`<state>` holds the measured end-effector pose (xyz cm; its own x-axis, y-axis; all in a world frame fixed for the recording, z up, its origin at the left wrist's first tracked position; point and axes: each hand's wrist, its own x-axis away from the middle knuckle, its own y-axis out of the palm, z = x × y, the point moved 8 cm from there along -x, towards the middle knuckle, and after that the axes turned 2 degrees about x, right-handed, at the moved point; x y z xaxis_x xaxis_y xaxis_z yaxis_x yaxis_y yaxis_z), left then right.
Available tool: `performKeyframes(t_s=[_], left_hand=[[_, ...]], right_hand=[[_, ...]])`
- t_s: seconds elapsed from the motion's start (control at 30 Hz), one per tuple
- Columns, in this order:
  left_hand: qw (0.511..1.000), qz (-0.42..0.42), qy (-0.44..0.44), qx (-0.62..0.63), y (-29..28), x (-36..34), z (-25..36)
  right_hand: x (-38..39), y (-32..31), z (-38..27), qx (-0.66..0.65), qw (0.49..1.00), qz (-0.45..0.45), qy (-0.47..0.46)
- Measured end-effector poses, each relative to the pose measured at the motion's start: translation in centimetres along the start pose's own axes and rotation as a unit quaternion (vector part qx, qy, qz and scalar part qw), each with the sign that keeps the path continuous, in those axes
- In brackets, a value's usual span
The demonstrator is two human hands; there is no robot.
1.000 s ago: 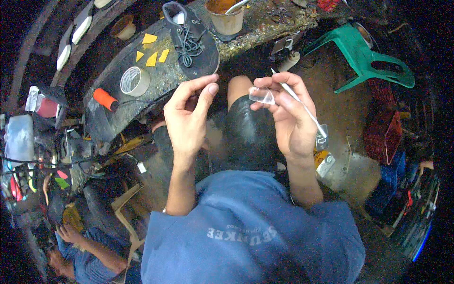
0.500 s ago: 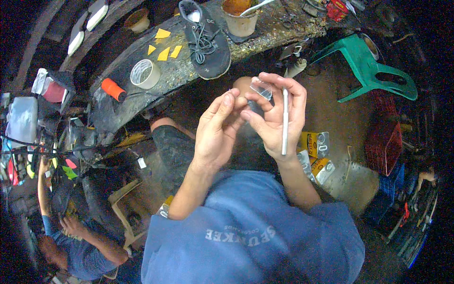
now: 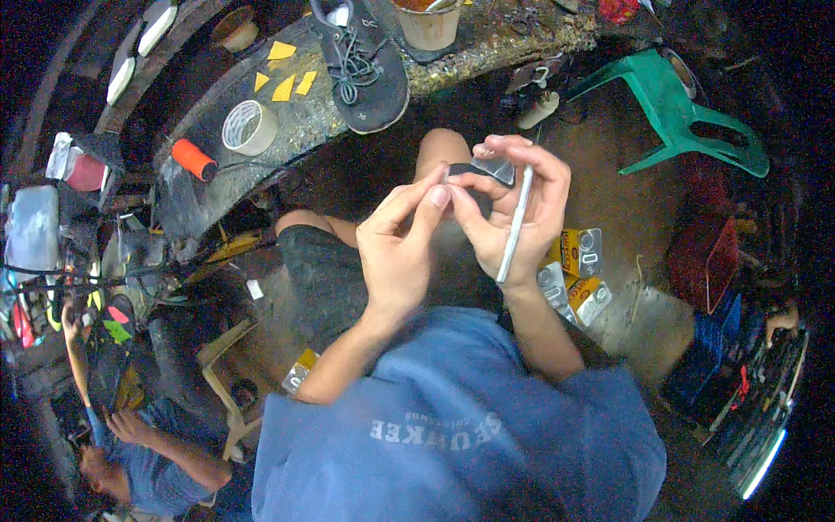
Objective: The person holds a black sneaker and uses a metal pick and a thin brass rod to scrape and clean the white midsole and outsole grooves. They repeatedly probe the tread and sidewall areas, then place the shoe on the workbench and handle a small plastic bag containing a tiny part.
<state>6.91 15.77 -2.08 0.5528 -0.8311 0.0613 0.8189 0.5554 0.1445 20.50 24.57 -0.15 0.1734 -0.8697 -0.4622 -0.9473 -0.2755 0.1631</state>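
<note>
A cluttered repair workshop is seen from above, with a curved, grimy workbench (image 3: 487, 52) running across the top of the view and a dirt floor below it. In the head view, the hands have been drawn together since a second ago: then they were held apart, each raised over the lap, and the thin white stick was angled outward; now the left hand (image 3: 396, 248) is pressed up against the right hand (image 3: 513, 217), and the stick is held upright along the right palm. It is judged from this that the work has passed from positioning to a fine pinch on the small piece. The left thumb and forefinger are closed together at the edge of a small grey flat piece (image 3: 494, 168), which is gripped from the other side by the right fingertips; the white stick (image 3: 515, 228) is clamped by the remaining right fingers. Whether the piece is being peeled or pressed cannot be told. The piece is held above the knees, just below the bench edge. On the bench a beige pot (image 3: 428, 24) is set, with something orange-brown inside it and a tool resting in it; its contents cannot be made out further. Beside it a dark laced shoe (image 3: 365, 65), a roll of tape (image 3: 250, 127), an orange thread spool (image 3: 193, 159) and yellow cut patches (image 3: 285, 78) are laid. A green plastic stool (image 3: 687, 113) is tipped on the floor at the right, and another person (image 3: 139, 461) is seated at the lower left.
</note>
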Motion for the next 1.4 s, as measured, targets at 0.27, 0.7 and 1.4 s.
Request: performKeyframes(t_s=[0.27, 0.7, 1.4], left_hand=[[0.897, -0.098, 0.296, -0.311, 2.7, -2.2, 3.1], [0.934, -0.048, 0.278, -0.218, 2.2, -2.8, 2.2], [0.984, -0.118, -0.069, 0.112, 10.1, -9.3, -9.0]], right_hand=[[-1.5, -2.6, 2.7, -0.098, 0.984, 0.006, 0.15], [-1.4, -3.5, 4.7, -0.141, 0.961, 0.012, 0.237], [-3.1, -8.5, 1.5, -0.117, 0.981, 0.125, 0.093]])
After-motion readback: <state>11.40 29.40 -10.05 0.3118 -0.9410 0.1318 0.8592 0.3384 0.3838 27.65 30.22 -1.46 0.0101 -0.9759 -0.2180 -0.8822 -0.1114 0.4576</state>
